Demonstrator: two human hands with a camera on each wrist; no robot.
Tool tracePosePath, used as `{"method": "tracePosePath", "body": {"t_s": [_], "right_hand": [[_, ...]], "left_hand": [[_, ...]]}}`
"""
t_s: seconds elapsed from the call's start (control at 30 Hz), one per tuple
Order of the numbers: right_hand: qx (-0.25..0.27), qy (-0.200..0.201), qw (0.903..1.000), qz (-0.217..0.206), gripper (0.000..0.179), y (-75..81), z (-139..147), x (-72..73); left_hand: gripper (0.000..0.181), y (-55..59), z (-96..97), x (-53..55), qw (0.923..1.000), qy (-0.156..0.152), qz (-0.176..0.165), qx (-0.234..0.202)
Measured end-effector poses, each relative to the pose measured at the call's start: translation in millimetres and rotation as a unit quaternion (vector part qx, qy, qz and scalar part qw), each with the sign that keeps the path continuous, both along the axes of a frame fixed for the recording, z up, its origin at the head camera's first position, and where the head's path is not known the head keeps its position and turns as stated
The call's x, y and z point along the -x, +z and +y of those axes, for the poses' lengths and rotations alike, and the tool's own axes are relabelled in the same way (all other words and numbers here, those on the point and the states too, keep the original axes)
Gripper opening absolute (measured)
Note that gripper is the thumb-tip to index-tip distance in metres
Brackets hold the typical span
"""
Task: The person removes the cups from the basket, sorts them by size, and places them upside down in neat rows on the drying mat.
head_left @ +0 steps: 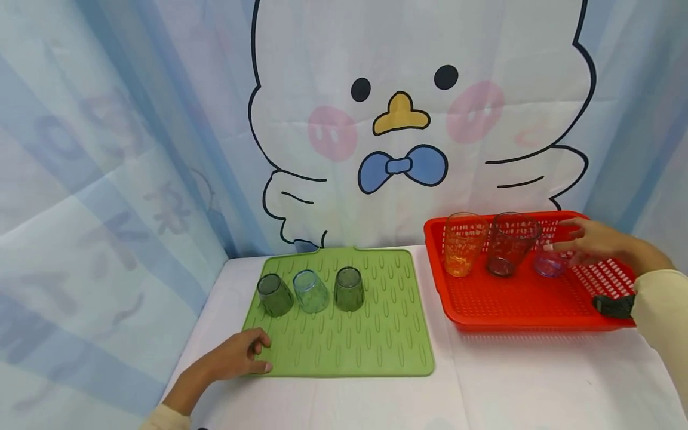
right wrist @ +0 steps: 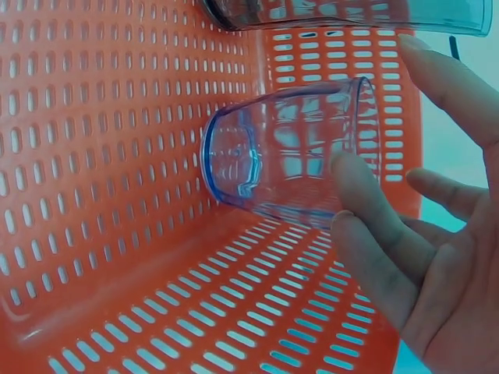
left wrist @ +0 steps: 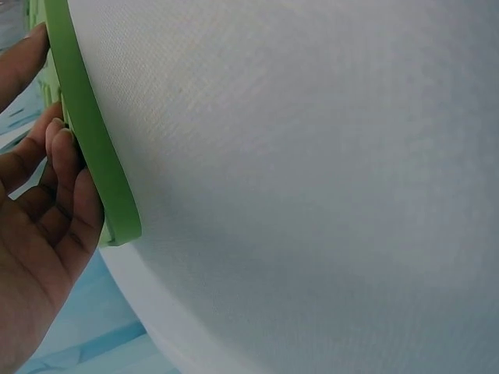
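Observation:
My right hand [head_left: 599,240] reaches into the red basket [head_left: 510,327] at a small clear glass with a purplish tint [head_left: 549,266]. In the right wrist view, the fingers [right wrist: 374,265] spread beside and over the rim of that glass [right wrist: 288,152], not closed round it; whether they touch it I cannot tell. A tall amber glass [head_left: 462,245] and a tall dark-tinted glass [head_left: 507,248] stand left of it. My left hand [head_left: 233,358] rests on the front left corner of the green mat [head_left: 376,340], fingers loosely bent, holding nothing.
On the mat, towards its back left, stand three upturned glasses: a dark grey one [head_left: 275,297], a light blue one [head_left: 312,292] and another grey-green one [head_left: 349,291]. A white cloth [head_left: 484,382] covers the table, and a printed curtain [head_left: 398,203] hangs behind it.

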State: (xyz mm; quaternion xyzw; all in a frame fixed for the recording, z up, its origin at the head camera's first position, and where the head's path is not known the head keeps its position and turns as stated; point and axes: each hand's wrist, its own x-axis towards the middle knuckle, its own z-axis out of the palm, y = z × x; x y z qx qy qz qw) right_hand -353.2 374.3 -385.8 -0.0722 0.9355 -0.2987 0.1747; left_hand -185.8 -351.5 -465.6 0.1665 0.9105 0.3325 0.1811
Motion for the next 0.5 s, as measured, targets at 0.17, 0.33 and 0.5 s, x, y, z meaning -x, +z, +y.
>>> {"method": "tracePosePath", "body": {"t_s": [0.17, 0.33, 0.5], "right_hand": [[-0.01, 0.002, 0.9999, -0.01, 0.094, -4.0, 1.3, 4.9], [-0.029, 0.006, 0.9994, -0.017, 0.097, -4.7, 0.4, 8.6], [-0.038, 0.014, 0.999, -0.018, 0.094, -6.1, 2.4, 8.3]], "left_hand": [[0.04, -0.4, 0.4, -0.4, 1.0, 0.001, -0.004, -0.002], [0.04, 0.7, 0.4, -0.8, 1.0, 0.004, -0.008, 0.001], [0.04, 2.2, 1.4, -1.4, 0.9999, 0.003, -0.007, 0.006]]}}
